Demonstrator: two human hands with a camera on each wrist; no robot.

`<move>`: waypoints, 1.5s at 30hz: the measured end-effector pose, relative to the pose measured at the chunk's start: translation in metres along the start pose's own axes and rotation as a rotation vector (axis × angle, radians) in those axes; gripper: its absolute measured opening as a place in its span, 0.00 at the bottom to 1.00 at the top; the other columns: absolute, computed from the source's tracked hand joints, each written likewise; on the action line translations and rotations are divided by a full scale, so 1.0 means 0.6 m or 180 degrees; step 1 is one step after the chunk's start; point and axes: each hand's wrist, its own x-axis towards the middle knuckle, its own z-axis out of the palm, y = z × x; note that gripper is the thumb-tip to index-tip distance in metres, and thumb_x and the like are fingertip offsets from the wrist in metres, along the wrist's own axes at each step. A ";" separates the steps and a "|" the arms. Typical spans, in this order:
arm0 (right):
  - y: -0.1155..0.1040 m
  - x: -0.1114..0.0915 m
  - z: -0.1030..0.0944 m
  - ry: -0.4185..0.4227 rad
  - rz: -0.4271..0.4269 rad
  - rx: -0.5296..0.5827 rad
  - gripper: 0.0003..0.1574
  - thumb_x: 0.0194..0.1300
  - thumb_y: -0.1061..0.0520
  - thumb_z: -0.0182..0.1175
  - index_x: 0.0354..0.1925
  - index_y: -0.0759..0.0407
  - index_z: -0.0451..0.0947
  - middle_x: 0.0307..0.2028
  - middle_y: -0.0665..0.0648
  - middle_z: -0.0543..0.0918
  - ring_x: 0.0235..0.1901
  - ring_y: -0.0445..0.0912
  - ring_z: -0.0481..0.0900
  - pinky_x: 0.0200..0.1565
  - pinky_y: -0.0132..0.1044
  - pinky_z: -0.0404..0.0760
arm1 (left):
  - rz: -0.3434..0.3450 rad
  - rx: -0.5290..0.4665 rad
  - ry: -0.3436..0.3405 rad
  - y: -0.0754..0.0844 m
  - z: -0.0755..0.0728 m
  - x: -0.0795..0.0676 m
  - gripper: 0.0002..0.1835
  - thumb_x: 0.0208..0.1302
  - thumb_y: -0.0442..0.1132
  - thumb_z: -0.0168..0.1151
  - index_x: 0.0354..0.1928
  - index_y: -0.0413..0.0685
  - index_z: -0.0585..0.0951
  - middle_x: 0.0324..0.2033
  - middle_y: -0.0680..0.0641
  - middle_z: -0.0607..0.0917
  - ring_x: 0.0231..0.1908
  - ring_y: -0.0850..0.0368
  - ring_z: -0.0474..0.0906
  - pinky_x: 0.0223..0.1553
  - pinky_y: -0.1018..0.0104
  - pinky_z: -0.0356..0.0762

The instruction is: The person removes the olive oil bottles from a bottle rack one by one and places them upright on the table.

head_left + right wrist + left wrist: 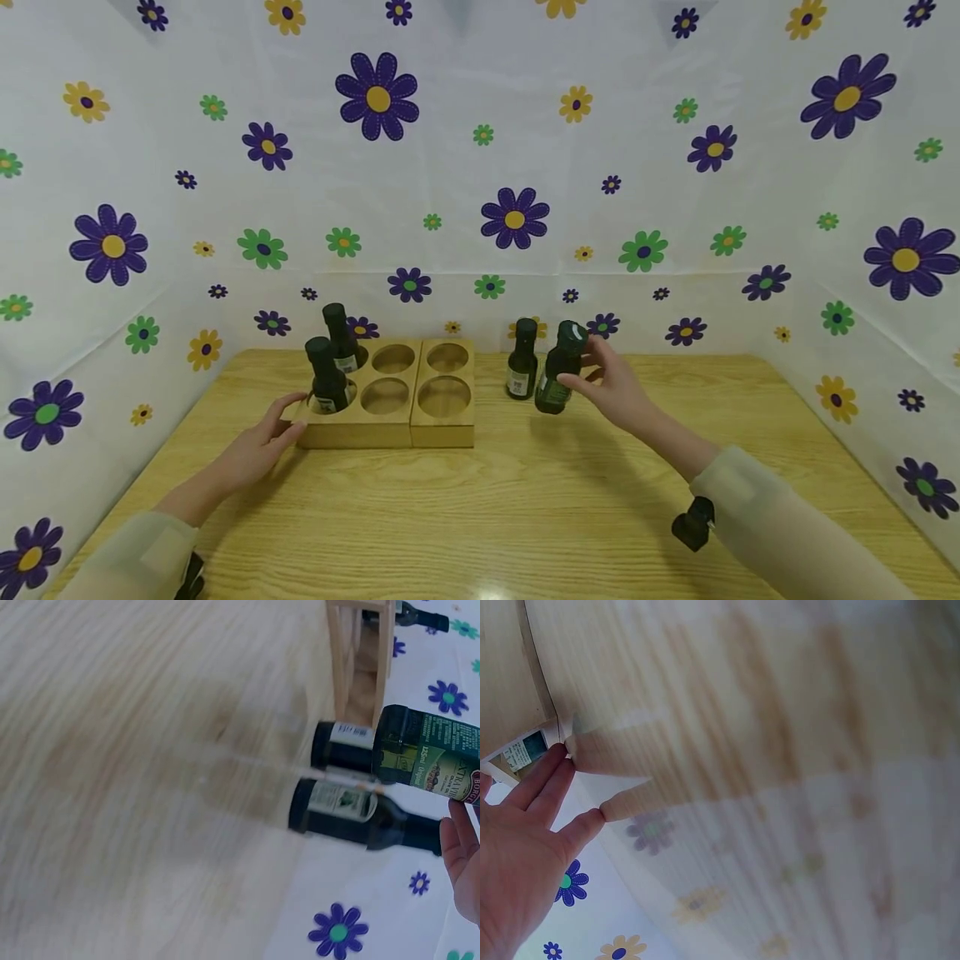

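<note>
My right hand (611,387) grips a dark green glass bottle (427,757) with a green label reading "extra virgin", tilted and raised over the table. Two similar bottles stand behind it in the right wrist view: one bottle (337,746) partly covered by the held one, and another bottle (341,806) beside it. At the left end of a wooden holder (352,435), my left hand (258,450) rests with its fingers extended, fingertips right at the holder's side. Two dark bottles sit in the holder's left column, a front bottle (326,379) and a rear bottle (342,337).
The holder's four-hole part abuts a two-hole wooden block (442,435); its middle and right columns show bare round holes. The pale wooden table (480,508) meets a flower-printed cloth (450,167) behind and on both sides.
</note>
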 end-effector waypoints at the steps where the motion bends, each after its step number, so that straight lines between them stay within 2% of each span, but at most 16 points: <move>1: 0.005 -0.003 -0.004 0.0002 0.0029 -0.0011 0.30 0.65 0.58 0.65 0.59 0.67 0.66 0.50 0.65 0.77 0.50 0.58 0.76 0.47 0.51 0.76 | 0.0004 -0.0003 0.0001 0.000 0.000 0.000 0.30 0.77 0.53 0.44 0.73 0.50 0.52 0.55 0.24 0.74 0.54 0.27 0.73 0.51 0.34 0.67; 9: 0.038 -0.016 -0.028 0.0069 0.0167 -0.0259 0.30 0.67 0.55 0.64 0.59 0.69 0.63 0.52 0.68 0.75 0.52 0.61 0.75 0.47 0.52 0.77 | 0.0005 -0.0027 -0.0010 0.001 -0.003 0.001 0.30 0.77 0.53 0.44 0.73 0.50 0.51 0.56 0.23 0.74 0.55 0.26 0.71 0.52 0.33 0.66; 21: 0.074 -0.019 -0.043 0.0102 0.0251 -0.0393 0.30 0.67 0.57 0.63 0.59 0.68 0.63 0.51 0.68 0.75 0.52 0.63 0.74 0.46 0.55 0.77 | -0.0058 -0.0026 -0.0046 0.005 -0.002 -0.001 0.30 0.77 0.54 0.43 0.73 0.51 0.51 0.57 0.22 0.71 0.57 0.26 0.69 0.53 0.32 0.65; 36: 0.105 -0.008 -0.047 0.0135 0.0358 -0.0555 0.33 0.69 0.54 0.61 0.62 0.70 0.60 0.53 0.73 0.73 0.53 0.65 0.73 0.48 0.56 0.76 | -0.0006 -0.0029 -0.0003 0.002 0.000 -0.001 0.30 0.77 0.53 0.44 0.72 0.49 0.52 0.56 0.23 0.74 0.56 0.27 0.71 0.52 0.34 0.67; 45: 0.111 -0.001 -0.045 0.0114 0.0451 -0.0621 0.35 0.70 0.52 0.60 0.64 0.71 0.59 0.55 0.76 0.71 0.53 0.69 0.73 0.48 0.59 0.75 | -0.0041 -0.0042 -0.0010 0.003 0.000 -0.001 0.30 0.77 0.54 0.44 0.73 0.50 0.51 0.57 0.22 0.72 0.57 0.26 0.70 0.54 0.33 0.65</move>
